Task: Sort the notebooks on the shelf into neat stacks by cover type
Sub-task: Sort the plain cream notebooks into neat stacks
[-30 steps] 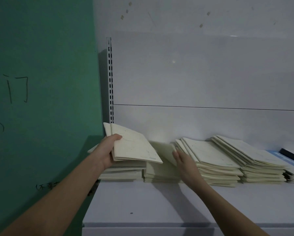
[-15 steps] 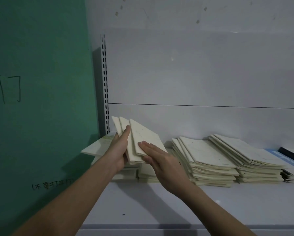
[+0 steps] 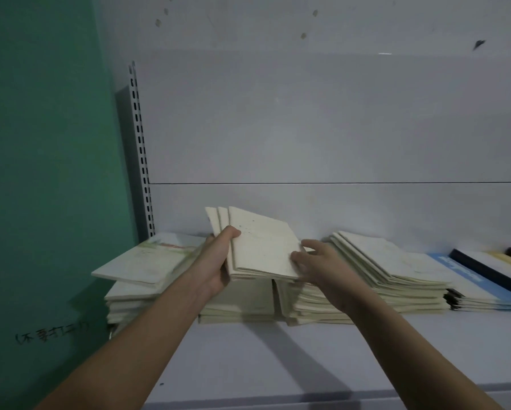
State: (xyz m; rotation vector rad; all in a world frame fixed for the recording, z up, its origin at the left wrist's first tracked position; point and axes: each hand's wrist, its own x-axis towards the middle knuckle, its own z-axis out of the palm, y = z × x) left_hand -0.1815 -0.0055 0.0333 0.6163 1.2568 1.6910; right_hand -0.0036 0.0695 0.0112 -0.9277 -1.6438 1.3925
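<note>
My left hand (image 3: 217, 261) grips a fanned bundle of cream-covered notebooks (image 3: 263, 247), thumb on top, held tilted above the shelf. My right hand (image 3: 322, 267) touches the bundle's right edge with spread fingers, thumb at its front corner. Below them lies a low cream stack (image 3: 239, 303). A stack with a skewed green-printed top notebook (image 3: 147, 261) sits at the far left. A tall slanted cream stack (image 3: 387, 270) stands to the right. Blue-covered notebooks (image 3: 467, 276) and black-spined ones (image 3: 485, 267) lie at the far right.
The white shelf board (image 3: 277, 359) has bare room in front of the stacks. A green wall (image 3: 47, 173) with handwriting closes the left side. A slotted metal upright (image 3: 141, 149) and the white back panel (image 3: 307, 128) stand behind the stacks.
My left hand raised the bundle and tilted it as it fanned. My right hand left the middle stack, came onto the bundle, then slid to its right edge.
</note>
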